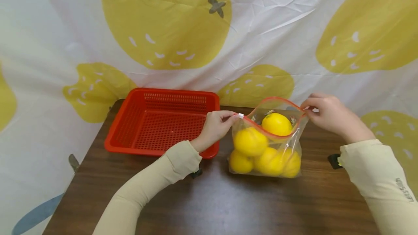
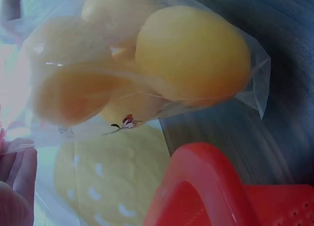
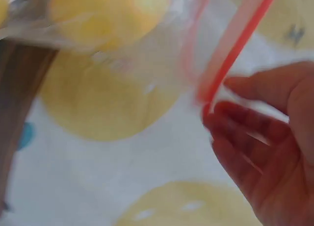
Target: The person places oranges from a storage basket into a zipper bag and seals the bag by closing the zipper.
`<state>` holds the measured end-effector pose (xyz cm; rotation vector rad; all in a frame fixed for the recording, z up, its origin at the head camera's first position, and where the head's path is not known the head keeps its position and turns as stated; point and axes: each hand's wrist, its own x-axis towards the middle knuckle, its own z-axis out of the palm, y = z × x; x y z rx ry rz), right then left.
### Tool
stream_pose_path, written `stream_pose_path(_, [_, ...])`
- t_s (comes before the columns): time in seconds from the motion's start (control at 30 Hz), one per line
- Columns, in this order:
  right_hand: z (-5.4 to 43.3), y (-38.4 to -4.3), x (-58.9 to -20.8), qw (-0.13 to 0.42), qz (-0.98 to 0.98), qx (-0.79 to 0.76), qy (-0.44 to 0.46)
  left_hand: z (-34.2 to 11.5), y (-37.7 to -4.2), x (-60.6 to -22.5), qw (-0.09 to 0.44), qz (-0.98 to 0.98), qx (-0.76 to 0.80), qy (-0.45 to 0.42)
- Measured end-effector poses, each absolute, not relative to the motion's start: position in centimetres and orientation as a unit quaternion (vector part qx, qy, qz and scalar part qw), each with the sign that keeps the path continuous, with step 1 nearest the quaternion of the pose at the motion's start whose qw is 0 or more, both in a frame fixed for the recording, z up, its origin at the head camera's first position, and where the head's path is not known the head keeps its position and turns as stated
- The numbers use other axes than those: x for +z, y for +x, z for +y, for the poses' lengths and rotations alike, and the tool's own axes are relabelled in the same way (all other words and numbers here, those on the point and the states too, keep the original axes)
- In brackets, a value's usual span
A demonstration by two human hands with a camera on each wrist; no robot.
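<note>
A clear zipper bag [image 1: 295, 148] with a red-orange rim stands on the table, its mouth spread apart. Several yellow lemons [image 1: 250, 141] fill it, one of them on top near the opening. My left hand [image 1: 216, 128] pinches the rim's left corner beside a white slider [image 1: 241, 115]. At the opposite corner, my right hand [image 1: 330, 113] pinches the rim between thumb and fingers. In the left wrist view the lemons [image 2: 194, 54] show through the plastic, and only part of the left hand [image 2: 18, 182] appears. The right wrist view shows the right hand [image 3: 270, 133] at the red rim.
A red plastic basket [image 1: 171, 131] with perforated walls and nothing inside stands left of the bag, close to my left hand. The brown wooden table [image 1: 222, 206] ends at the back against a hanging cloth [image 1: 261, 28] printed with yellow fruit.
</note>
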<state>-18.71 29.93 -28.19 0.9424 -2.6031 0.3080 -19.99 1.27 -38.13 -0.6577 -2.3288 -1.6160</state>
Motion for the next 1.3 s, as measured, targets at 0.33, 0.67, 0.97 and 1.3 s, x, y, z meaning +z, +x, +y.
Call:
stream_pose_path(0.33, [20.0, -18.3, -26.7, 0.089, -0.91, 0.119, 0.386, 2.0, -19.5, -37.7, 0.127, -0.796, -0.549, -0.222])
stream_pose_path(0.67, [16.6, -20.3, -28.9, -0.03, -0.926, 0.066, 0.37, 2.0, -19.5, -38.0, 0.128, -0.79, -0.559, -0.215])
stream_pose_path(0.97, [17.0, -20.4, -28.8, -0.023, -0.925, 0.065, 0.375, 2.0, -19.4, -37.8, 0.117, -0.79, -0.56, -0.22])
stream_pose_path(1.3, [18.1, -19.8, -28.6, -0.018, -0.926, 0.071, 0.37, 2.1, -19.7, -37.2, 0.145, -0.791, -0.547, -0.232])
